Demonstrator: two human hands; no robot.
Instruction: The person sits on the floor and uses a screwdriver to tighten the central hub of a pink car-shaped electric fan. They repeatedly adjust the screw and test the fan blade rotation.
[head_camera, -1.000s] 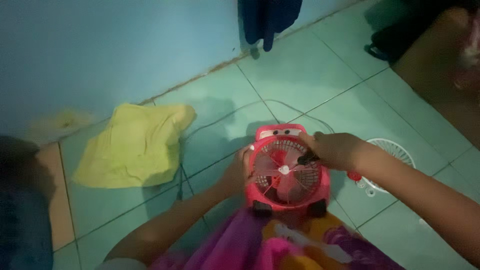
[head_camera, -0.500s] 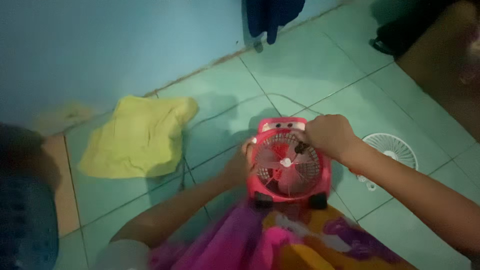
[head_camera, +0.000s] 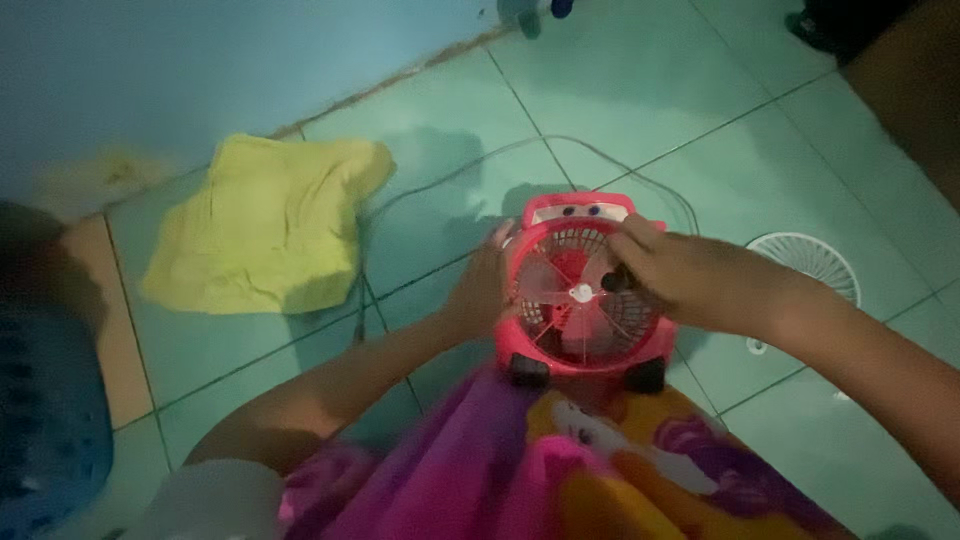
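A small red car-shaped fan (head_camera: 585, 290) lies face up on the green tiled floor, its pale blades exposed. My left hand (head_camera: 483, 285) grips its left side. Over the fan's right half, my right hand (head_camera: 670, 270) is closed on a small dark tool (head_camera: 615, 280) whose tip sits near the white hub (head_camera: 582, 293). The fan's white round grille (head_camera: 805, 262) rests on the floor just to the right, apart from the fan.
A yellow cloth (head_camera: 270, 225) is crumpled on the tiles to the left. A thin cord (head_camera: 470, 170) loops behind the fan. A blue basket (head_camera: 45, 420) stands at the left edge. Colourful fabric (head_camera: 560, 460) covers my lap below. The wall (head_camera: 200, 70) runs along the back.
The view has shifted closer to the fan. My right hand has moved from the fan's top right corner down toward the hub. My left hand stays on the left side.
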